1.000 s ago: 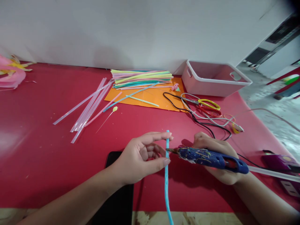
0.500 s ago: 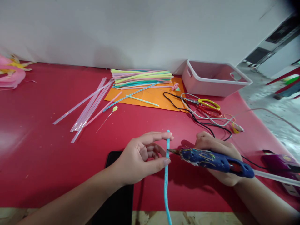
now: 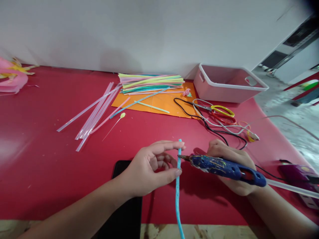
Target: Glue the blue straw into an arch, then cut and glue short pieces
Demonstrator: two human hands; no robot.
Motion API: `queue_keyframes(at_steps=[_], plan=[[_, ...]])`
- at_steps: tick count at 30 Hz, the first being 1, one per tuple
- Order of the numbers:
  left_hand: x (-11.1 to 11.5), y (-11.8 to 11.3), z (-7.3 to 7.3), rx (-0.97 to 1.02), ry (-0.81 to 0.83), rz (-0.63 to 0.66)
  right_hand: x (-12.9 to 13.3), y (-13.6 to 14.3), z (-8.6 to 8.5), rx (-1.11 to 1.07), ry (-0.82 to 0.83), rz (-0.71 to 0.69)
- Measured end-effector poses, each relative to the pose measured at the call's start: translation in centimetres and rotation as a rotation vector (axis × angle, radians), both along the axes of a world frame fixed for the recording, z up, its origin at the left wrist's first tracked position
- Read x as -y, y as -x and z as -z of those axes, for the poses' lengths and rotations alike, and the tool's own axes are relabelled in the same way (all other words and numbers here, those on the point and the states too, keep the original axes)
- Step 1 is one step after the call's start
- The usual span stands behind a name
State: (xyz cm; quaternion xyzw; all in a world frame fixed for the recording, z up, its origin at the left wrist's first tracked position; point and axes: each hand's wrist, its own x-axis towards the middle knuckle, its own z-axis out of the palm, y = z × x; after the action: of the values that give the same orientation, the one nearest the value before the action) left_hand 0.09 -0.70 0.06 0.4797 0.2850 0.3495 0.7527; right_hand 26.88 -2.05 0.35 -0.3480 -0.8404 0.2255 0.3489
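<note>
Between the thumb and fingers of my left hand point(image 3: 154, 167) is a light blue pipe cleaner point(image 3: 177, 196), upright near its top and trailing down past the lower picture edge. My right hand point(image 3: 234, 166) is closed round a dark blue hot glue gun point(image 3: 221, 167) crusted with dried glue. Its nozzle points left and meets the pipe cleaner between my left fingertip and thumb. A clear glue stick point(image 3: 291, 188) sticks out of the gun's back end. Below my left wrist lies a black flat device point(image 3: 124, 212), partly covered by my forearm.
Several coloured pipe cleaners point(image 3: 152, 81) lie on orange paper point(image 3: 159, 105) at the back. Left of them are pink glossy strips point(image 3: 96, 114) and a yellow-tipped wire point(image 3: 122, 115). Scissors point(image 3: 223, 113) rest among cables point(image 3: 211, 127) near a pink bin point(image 3: 224, 89). A purple power strip point(image 3: 294, 172) sits at right.
The glue gun's nozzle has moved slightly up along the blue pipe cleaner, and its rear has shifted a little up and left. My left hand keeps its pinch almost unmoved.
</note>
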Motion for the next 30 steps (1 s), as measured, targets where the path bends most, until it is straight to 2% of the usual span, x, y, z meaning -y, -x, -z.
queue_keyframes(at_steps=[12,15,17,20,23,26,30], plan=[[-0.1,-0.1,0.2,0.008,-0.011,-0.028,0.0,0.0,-0.1,-0.006,-0.004,-0.062],[-0.1,-0.2,0.2,0.009,-0.036,-0.066,0.3,-0.5,0.3,-0.058,0.016,0.065],[-0.2,-0.3,0.4,-0.005,-0.052,-0.116,0.2,-1.0,0.5,-0.016,-0.051,0.196],[-0.7,-0.3,0.9,-0.058,-0.075,-0.242,-0.4,-1.8,0.8,0.233,-0.151,0.248],[-1.4,0.0,1.4,-0.117,-0.110,-0.406,-1.1,-2.4,1.1,0.493,-0.076,0.285],[-2.4,0.5,1.7,-0.158,-0.184,-0.546,-1.6,-2.9,1.7,0.600,0.012,0.360],[-3.9,1.7,1.5,-0.221,-0.252,-0.603,-2.0,-3.5,2.2,0.667,0.093,0.463]])
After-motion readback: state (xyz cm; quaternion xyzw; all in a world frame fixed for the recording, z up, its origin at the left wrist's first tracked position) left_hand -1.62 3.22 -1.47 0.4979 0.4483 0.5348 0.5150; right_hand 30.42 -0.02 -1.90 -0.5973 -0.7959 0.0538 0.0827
